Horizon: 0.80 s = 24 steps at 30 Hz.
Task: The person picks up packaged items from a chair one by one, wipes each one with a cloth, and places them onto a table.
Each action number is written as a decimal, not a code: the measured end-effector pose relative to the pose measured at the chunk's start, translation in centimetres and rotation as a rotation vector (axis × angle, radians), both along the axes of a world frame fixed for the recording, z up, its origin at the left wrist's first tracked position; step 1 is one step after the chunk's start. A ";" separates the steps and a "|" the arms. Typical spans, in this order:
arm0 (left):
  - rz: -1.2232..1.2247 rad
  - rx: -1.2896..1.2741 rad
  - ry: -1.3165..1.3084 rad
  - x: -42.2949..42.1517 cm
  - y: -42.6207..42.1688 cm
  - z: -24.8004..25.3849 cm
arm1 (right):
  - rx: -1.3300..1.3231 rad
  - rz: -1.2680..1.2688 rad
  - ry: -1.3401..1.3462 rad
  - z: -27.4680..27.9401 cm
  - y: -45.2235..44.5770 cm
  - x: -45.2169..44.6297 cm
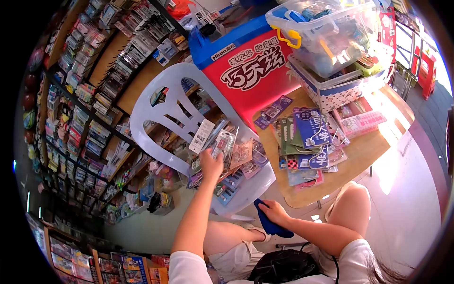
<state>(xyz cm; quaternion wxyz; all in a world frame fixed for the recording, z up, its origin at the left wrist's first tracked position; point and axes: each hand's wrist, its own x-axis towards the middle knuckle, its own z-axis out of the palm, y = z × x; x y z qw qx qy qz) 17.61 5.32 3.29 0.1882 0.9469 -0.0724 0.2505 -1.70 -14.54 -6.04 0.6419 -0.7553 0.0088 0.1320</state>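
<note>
My left hand (211,163) is closed on a clear plastic packet (221,143) above the pile of packaged goods on the seat of a pale plastic chair (257,186). Beside that packet is a white card (202,136) with printed codes. Down at the right, my right hand (275,213) grips a dark blue cloth (268,223) over the floor, between the chair and the wooden table. On the table (369,156) lie blue packets (311,127), green ones and pink ones (362,124) in stacks.
A clear bin (331,38) with a yellow handle sits on a patterned box (326,94) at the table's back. Behind the chair stands a red and blue container (250,61). Shelves of packaged goods (94,118) fill the left. A black bag (283,266) rests on my lap.
</note>
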 end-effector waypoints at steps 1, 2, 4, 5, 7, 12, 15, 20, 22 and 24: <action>0.141 0.052 0.105 0.9 3.1 -0.6 | -0.007 0.000 -0.016 -0.3 0.2 -0.1; 0.281 0.104 0.210 1.2 5.3 -0.8 | -0.006 0.004 -0.001 -0.2 0.2 -0.1; 0.431 0.159 0.337 0.9 7.8 -0.9 | -0.005 0.012 0.021 0.2 0.1 -0.2; 0.507 0.183 0.396 1.3 8.6 -0.9 | -0.031 0.011 0.010 0.2 0.1 -0.1; 0.536 0.205 0.596 1.9 8.6 0.0 | -0.026 0.018 0.019 0.0 0.1 0.2; 0.519 0.110 0.833 4.4 10.1 -0.8 | -0.034 0.007 0.021 -0.6 0.1 0.9; 0.507 0.096 0.812 5.3 10.8 -1.2 | -0.062 0.014 0.006 -1.3 0.5 1.2; 0.525 0.131 0.663 5.2 13.1 -2.8 | -0.014 0.016 0.061 -0.3 0.8 0.8; 0.525 0.158 0.548 3.7 12.4 -2.0 | -0.013 0.013 0.058 -0.8 0.8 0.8; 0.530 0.156 0.506 3.0 12.7 -1.3 | -0.016 0.003 0.039 -1.1 0.7 0.7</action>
